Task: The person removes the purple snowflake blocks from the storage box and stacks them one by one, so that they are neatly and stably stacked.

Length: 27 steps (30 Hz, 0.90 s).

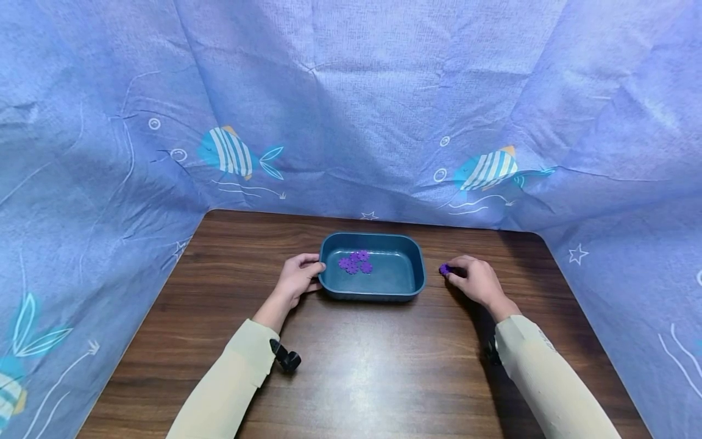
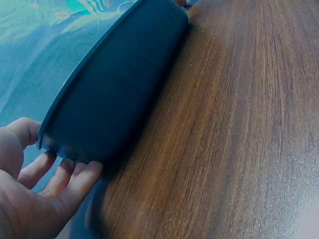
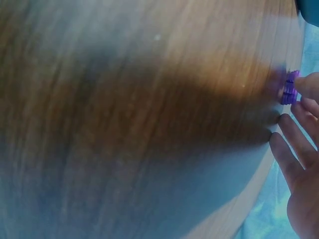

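Observation:
A dark blue-green rectangular tray (image 1: 393, 275) with rounded corners stands on the table. My left hand (image 1: 298, 277) holds its left end, with the thumb at the rim. In the left wrist view, the other fingers (image 2: 79, 188) press against the outside of the tray wall (image 2: 117, 84). Several purple flower-shaped discs (image 1: 352, 266) lie in the left part of the tray. To the right of the tray, my right hand (image 1: 476, 279) pinches a purple piece (image 1: 444, 269) just at the tabletop. In the right wrist view this purple piece (image 3: 288, 88) looks ridged, like stacked discs; its far side is hidden.
The brown wood-grain table (image 1: 351, 360) has rounded far corners. A blue cloth (image 1: 378, 122) printed with fish hangs behind it and along both sides. Black straps with a small device (image 1: 286, 356) sit at the wrists, over pale sleeves.

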Each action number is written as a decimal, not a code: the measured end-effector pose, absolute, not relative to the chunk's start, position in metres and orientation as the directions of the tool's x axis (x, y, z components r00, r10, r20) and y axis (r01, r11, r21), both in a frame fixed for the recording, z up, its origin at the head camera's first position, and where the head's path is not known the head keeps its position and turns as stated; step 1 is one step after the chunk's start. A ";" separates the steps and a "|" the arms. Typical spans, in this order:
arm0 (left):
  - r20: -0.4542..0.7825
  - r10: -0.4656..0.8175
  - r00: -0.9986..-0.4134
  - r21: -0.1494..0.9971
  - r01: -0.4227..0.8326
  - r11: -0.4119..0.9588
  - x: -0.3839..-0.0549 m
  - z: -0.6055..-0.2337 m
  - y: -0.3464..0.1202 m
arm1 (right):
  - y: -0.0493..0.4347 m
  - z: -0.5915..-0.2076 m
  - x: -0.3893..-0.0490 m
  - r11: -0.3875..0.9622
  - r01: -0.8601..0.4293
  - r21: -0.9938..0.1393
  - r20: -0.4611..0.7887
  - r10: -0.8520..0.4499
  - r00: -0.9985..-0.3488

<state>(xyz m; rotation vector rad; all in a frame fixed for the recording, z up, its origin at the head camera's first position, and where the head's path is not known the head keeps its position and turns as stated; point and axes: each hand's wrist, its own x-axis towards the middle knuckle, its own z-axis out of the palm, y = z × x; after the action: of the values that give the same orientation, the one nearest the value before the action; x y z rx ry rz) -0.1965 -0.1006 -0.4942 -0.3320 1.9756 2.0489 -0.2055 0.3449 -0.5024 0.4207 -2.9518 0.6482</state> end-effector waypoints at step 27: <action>-0.277 0.052 -0.959 0.961 -0.277 0.006 -0.196 -0.496 -0.102 | 0.286 -0.453 -0.232 0.749 -0.467 -0.470 0.296 -0.365 -0.883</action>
<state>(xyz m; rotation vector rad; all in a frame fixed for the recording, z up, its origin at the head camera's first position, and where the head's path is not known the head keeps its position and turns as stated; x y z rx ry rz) -0.1958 -0.1020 -0.4955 -0.2351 2.0469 2.0491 -0.2321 0.2860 -0.4534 0.6631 -2.7616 0.8156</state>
